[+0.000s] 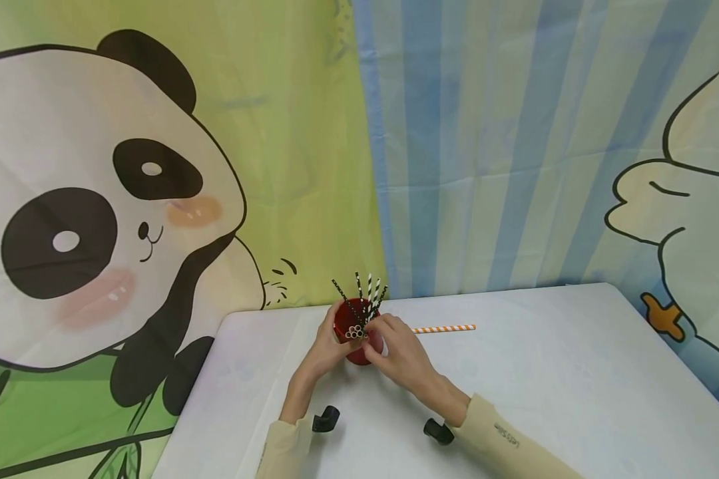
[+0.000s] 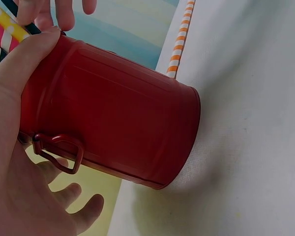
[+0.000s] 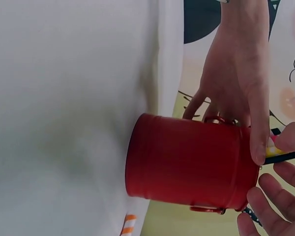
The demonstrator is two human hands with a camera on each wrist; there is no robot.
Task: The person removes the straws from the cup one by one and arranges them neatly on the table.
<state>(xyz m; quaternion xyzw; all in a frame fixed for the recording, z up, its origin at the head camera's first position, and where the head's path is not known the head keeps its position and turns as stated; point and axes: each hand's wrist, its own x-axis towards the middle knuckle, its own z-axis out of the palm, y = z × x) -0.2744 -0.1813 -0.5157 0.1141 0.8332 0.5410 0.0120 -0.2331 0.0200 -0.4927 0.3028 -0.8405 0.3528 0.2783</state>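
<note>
A small red metal bucket [image 1: 357,356] with wire side handles holds several patterned paper straws [image 1: 372,293], black-and-white ones fanning out behind. Other straw ends [image 1: 353,332] cluster at the near rim. My left hand [image 1: 325,346] grips the bucket from the left, its thumb over the rim in the left wrist view. At the rim's right side, my right hand [image 1: 403,352] has its fingertips at the straws and appears to pinch a dark one [image 3: 281,158]. A yellow polka-dot straw [image 2: 10,25] and a pink-striped straw [image 2: 4,35] show beside the left thumb.
An orange-and-white striped straw [image 1: 445,328] lies on the white table [image 1: 551,372], right of the bucket. Behind the table hang a panda-print curtain [image 1: 299,166] and a blue striped curtain [image 1: 473,146]. Black wrist pieces [image 1: 439,432] sit beside both sleeves.
</note>
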